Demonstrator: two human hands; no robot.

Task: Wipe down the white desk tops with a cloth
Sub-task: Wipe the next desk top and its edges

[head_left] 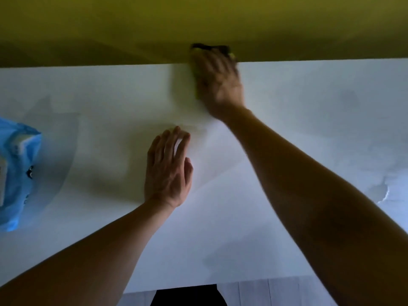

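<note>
A white desk top (287, 217) fills most of the frame, from the left edge to the right and down to its near edge at the bottom. Faint damp streaks show on its right side. Above it, across the top of the frame, stands a yellow-green partition (132, 23), meeting the desk's far edge.

2 bare forearms reach up from the bottom corners. The left hand (169, 171) lies flat on the desk at centre, palm down, fingers straight and slightly spread, holding nothing. The right hand (217, 80), blurred, presses down at the desk's far edge in the upper centre, touching the partition. Under it, slivers of a yellow-green cloth (197, 85) with a dark edge peek out beside the fingers; how the fingers curl cannot be told.

At the left edge, a blue plastic packet (15, 173) rests on the desk.
</note>
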